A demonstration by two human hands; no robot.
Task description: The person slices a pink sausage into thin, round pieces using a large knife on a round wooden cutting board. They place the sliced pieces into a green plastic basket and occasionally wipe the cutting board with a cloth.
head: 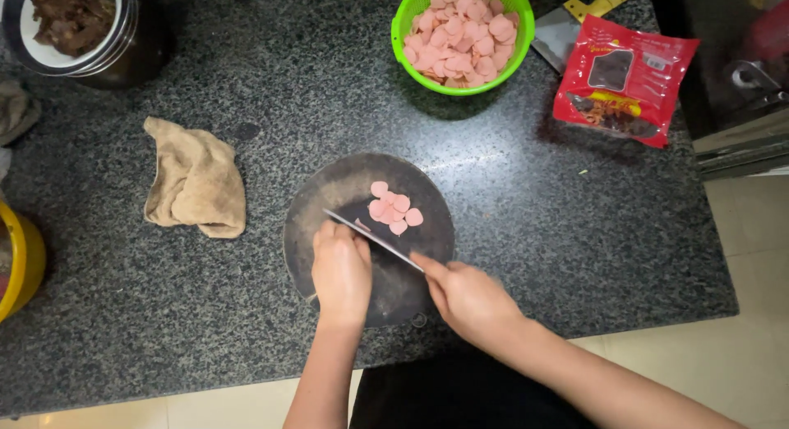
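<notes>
A round dark cutting board (329,191) lies on the speckled granite counter (246,125). Several pink sausage slices (392,208) sit on its far side. My right hand (468,297) is shut on the handle of a knife (374,237), whose blade runs diagonally across the board just below the slices. My left hand (340,269) is curled, fingers down, against the blade on the board; a small pink piece shows by its fingertips, but most of what it presses on is hidden.
A green basket (408,18) full of pink slices stands at the back. A red food packet (622,78) lies right of it. A beige cloth (196,181) lies left of the board. A steel bowl of dark food (74,22) and a yellow container (20,265) sit at the left.
</notes>
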